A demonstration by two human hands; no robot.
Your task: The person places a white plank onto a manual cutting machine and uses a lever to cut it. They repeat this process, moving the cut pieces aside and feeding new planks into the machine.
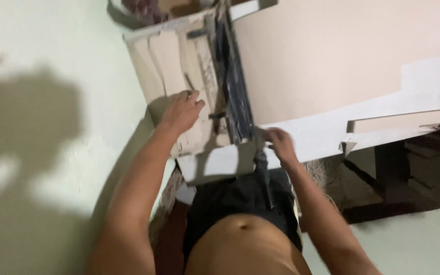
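My left hand (pixel 182 111) flat, fingers spread, on pale board (pixel 166 66). My right hand (pixel 280 144) grips dark tool (pixel 235 97) end, blurry.

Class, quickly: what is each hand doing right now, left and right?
Left hand: open, flat on the pale cut board piece.
Right hand: closed around the dark cutter handle.

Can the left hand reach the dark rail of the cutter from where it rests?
Probably yes: the left hand lies flat on the pale board just beside the dark rail, with nothing between them.
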